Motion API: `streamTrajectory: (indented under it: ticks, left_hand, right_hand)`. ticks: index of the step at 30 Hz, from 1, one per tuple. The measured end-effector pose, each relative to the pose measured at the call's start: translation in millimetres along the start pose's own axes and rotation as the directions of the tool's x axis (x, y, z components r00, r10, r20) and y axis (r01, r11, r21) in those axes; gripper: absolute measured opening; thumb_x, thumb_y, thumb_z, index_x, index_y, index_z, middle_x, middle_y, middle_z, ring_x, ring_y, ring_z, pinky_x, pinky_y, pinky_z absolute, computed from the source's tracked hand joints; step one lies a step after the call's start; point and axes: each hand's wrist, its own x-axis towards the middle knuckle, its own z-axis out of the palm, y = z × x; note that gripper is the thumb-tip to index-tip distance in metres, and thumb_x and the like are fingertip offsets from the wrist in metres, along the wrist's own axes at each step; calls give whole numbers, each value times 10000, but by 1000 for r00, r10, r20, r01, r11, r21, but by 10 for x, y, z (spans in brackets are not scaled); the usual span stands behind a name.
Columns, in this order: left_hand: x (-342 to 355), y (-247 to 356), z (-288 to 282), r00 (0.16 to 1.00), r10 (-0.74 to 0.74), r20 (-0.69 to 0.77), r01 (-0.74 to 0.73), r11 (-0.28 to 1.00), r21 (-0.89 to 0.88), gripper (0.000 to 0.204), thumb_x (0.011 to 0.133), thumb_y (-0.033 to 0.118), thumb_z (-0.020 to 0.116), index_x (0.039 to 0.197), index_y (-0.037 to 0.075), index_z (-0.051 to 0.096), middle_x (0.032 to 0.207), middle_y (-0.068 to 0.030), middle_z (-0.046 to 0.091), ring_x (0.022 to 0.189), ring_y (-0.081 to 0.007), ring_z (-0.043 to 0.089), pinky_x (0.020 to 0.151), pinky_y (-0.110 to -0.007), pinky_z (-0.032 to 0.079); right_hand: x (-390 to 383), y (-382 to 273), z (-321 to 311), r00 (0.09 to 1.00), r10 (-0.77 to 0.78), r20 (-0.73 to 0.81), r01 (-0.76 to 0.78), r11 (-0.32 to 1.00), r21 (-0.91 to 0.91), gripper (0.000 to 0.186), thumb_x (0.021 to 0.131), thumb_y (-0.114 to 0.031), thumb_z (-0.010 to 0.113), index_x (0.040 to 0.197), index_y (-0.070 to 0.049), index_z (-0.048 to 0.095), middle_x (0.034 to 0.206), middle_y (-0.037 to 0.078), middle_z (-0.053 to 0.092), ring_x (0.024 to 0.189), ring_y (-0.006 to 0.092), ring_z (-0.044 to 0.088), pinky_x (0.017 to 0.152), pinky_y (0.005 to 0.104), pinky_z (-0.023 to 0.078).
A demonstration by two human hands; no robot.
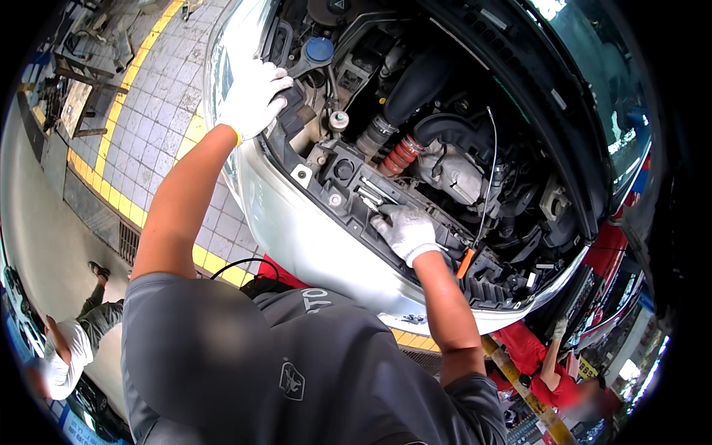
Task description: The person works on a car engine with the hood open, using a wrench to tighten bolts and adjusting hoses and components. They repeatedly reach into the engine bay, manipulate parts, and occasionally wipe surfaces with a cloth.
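My left hand (256, 100), in a white glove, rests with fingers spread on the front corner of a silver car, beside the headlight (231, 44). My right hand (408, 231), gloved too, lies over the black front panel (337, 174) of the engine bay. Its thumb and forefinger are apart, and the fingertips are close to small metal tool pieces (369, 197) lying on that panel. Whether they touch is too small to tell. Right of this hand, a thin rod with an orange handle (466, 263) leans up across the engine.
A blue cap (319, 50) sits near my left hand. Farther in are a red ribbed hose (403, 154) and a metal engine part (452, 174). The raised hood edge (541, 96) borders the right. One person (70, 348) stands lower left, another in red (549, 378) lower right.
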Motion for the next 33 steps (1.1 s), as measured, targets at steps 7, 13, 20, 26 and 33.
streamTrajectory:
  ticks: [7,13,20,26,33]
  left_hand:
    - [-67,-33,-2,1000,-27,-9,27,1000,9,380,932,220,702,1294,106,703,1431,-75,624,1398,-301,502,1249,-465,340]
    - [-64,-22,49,999,-39,-34,39,999,5,363,927,224,698,1268,100,709,1414,-79,630,1400,-301,499,1256,-468,331]
    - [-56,-23,-26,999,-31,-43,30,999,-27,375,914,237,670,1264,106,708,1393,-99,636,1390,-331,519,1213,-459,397]
    - [-236,-194,219,963,85,-256,-100,994,-48,370,904,206,675,1250,78,698,1340,-136,645,1354,-344,537,1203,-488,419]
    - [-548,1775,-624,983,-106,148,178,726,-664,494,1118,447,501,1451,98,606,1405,-197,660,1302,-372,617,1142,-434,464]
  right_hand:
    - [143,-49,146,972,175,157,-207,954,218,502,992,-463,668,1285,-60,735,1197,245,750,1166,416,697,1026,469,522]
    - [99,25,-47,962,102,254,-174,945,279,463,904,-423,747,1192,-61,744,1138,234,758,1108,395,714,981,457,533]
    - [23,86,-89,980,32,197,-75,974,216,470,876,-436,773,1109,-29,756,1031,248,757,985,383,728,896,443,549]
    - [-142,107,-106,996,38,79,-63,938,341,382,868,-377,823,988,-21,756,977,212,762,921,361,728,862,442,557]
    - [-507,-89,156,940,153,-304,220,410,885,213,884,-133,841,949,-32,666,827,-8,631,786,84,573,736,282,508]
